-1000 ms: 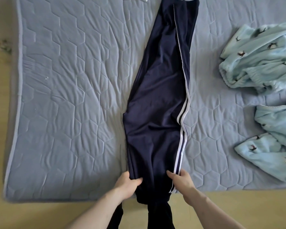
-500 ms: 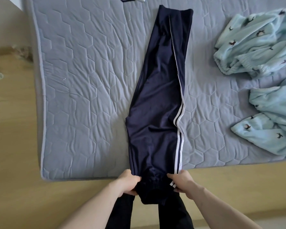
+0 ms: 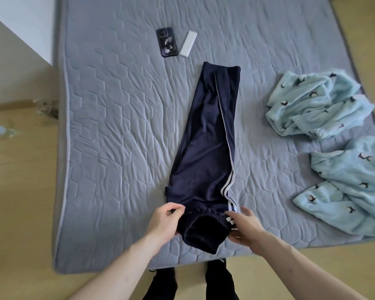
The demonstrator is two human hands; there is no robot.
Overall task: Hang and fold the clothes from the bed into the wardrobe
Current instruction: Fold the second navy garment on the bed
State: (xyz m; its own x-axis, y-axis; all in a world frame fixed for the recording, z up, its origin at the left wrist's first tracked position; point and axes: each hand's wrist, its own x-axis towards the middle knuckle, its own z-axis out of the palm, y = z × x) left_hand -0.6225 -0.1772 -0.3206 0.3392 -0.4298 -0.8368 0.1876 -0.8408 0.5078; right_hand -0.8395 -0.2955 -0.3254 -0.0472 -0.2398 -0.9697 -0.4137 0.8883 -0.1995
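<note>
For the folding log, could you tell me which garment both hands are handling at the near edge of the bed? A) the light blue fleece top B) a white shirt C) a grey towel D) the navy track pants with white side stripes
D: the left hand and right hand flank the elastic waistband of the navy track pants, which lie lengthwise on the mattress.

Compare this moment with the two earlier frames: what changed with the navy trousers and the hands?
The navy trousers now lie wholly on the mattress; earlier their elastic end hung past its near edge. Both hands moved up with it: the left hand still pinches one side, the right hand holds the other. The light blue clothes stayed put.
</note>
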